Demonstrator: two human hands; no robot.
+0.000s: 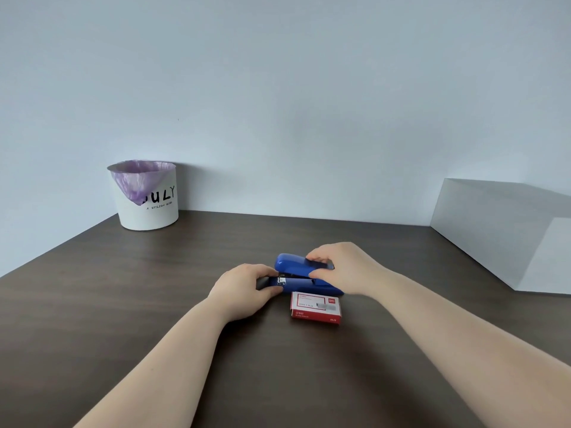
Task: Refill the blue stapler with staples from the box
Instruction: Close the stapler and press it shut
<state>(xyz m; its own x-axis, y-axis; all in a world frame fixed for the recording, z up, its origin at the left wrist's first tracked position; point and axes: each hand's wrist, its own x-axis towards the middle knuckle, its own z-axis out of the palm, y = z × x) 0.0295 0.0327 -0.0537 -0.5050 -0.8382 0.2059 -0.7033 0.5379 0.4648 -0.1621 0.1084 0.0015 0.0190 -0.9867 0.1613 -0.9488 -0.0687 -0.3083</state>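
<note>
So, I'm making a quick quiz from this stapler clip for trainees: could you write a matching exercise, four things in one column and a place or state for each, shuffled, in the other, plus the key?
Things:
1. blue stapler
2. staple box
3. white bin
4. left hand

Places or states:
A. far left of the desk, by the wall, lined with a purple bag
B. closed, lying flat on the desk just in front of the stapler
C. gripping the stapler's base at its metal end
D. top slightly raised off its base, held by both hands

Pairs: 1-D, 2-B, 3-A, 4-C
</note>
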